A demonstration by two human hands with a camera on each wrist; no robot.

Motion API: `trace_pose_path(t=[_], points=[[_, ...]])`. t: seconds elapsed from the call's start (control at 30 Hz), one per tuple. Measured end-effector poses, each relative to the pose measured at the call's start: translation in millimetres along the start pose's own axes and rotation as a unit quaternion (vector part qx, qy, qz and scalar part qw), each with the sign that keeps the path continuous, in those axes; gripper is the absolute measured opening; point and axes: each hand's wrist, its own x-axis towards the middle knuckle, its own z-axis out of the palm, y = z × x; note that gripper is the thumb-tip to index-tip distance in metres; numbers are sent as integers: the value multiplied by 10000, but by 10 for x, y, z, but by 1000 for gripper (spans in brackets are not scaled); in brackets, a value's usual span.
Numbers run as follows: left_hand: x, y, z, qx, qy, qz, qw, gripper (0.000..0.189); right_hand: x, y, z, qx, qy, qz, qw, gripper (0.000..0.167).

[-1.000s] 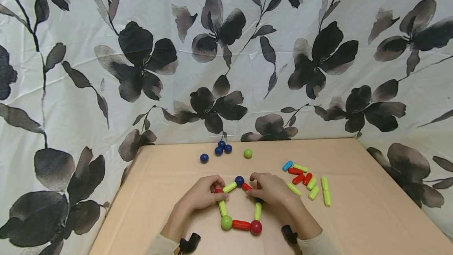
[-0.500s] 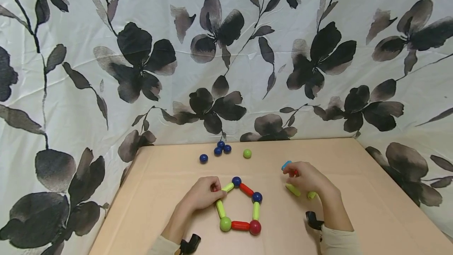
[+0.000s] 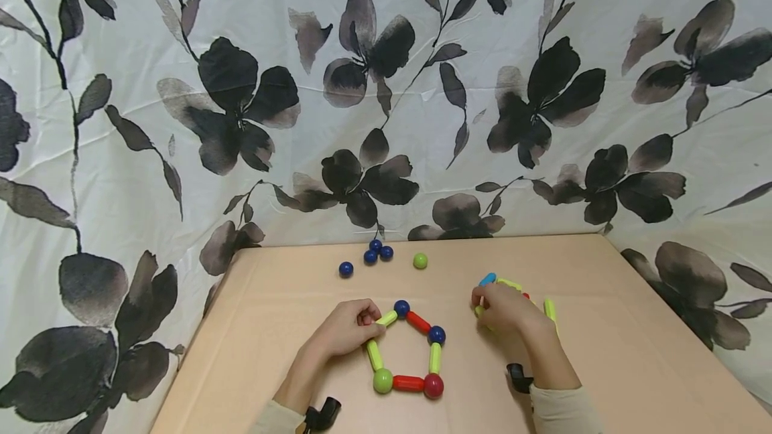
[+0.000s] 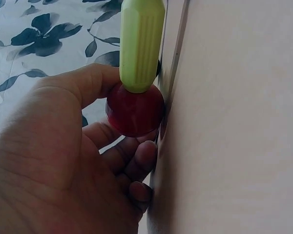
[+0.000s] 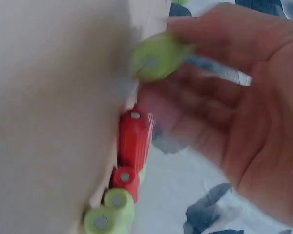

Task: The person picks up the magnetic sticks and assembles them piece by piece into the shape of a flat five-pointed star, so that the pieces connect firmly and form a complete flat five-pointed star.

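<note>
My left hand (image 3: 348, 327) holds a dark red ball (image 4: 135, 112) between thumb and fingers; the hand hides that ball in the head view. A yellow-green magnetic rod (image 4: 140, 46) is joined to it. The ball is one corner of a five-sided ring of rods and balls, with blue balls (image 3: 437, 335), a green ball (image 3: 382, 380) and another dark red ball (image 3: 433, 386). To the right of the ring, my right hand (image 3: 512, 310) pinches a yellow-green rod (image 5: 158, 57), blurred, over the pile of loose rods. Red rods (image 5: 135, 141) lie just below its fingers.
Several blue balls (image 3: 370, 257) and a single green ball (image 3: 420, 260) lie near the table's back edge. A blue rod (image 3: 488, 279) and yellow-green rods (image 3: 549, 310) lie around the right hand. Behind the table (image 3: 289, 273) hangs a flowered cloth (image 3: 446, 119).
My right hand has left the ring, moved right to the loose rods and picked up a yellow-green one, now drawing slightly back left. The left hand has stayed at its corner of the ring.
</note>
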Motion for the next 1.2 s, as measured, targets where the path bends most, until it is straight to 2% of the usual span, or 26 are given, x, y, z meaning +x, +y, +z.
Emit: trace_pose_path(t=[0.1,0.2,0.27,0.37,0.47,0.53,0.63,0.77,0.9,1.03,1.2], points=[[14,-9,13,3,-57,-15,10000,15,79,-28,7,517,545,-307,9967,19],[20,-12,27,0,-135,-29,9999,15,159,-94,35,1388,909,-583,9844,19],[20,-10,31,-23,-155,-36,9999,15,226,-149,77,1929,991,-665,9739,19],[16,-9,32,-5,-147,-39,9999,15,345,-231,160,2584,838,-781,9592,18],[10,-4,26,24,-133,-39,9999,14,448,-299,247,3046,430,-882,9474,17],[7,-2,20,55,-117,-34,9999,13,499,-331,299,3197,147,-969,9424,18],[4,6,6,82,-90,-6,9999,11,535,-358,346,3319,-70,-1069,9372,19],[3,10,-8,84,-81,47,9999,10,553,-366,374,3449,-152,-1074,9324,19],[4,1,-9,29,-36,75,10000,11,569,-359,400,3423,-267,-1075,9330,18],[6,-9,-1,-179,90,175,9996,18,576,-344,427,3289,-328,-1021,9383,15],[1,-19,12,-389,110,304,9987,21,559,-331,454,2952,-317,-877,9509,7]])
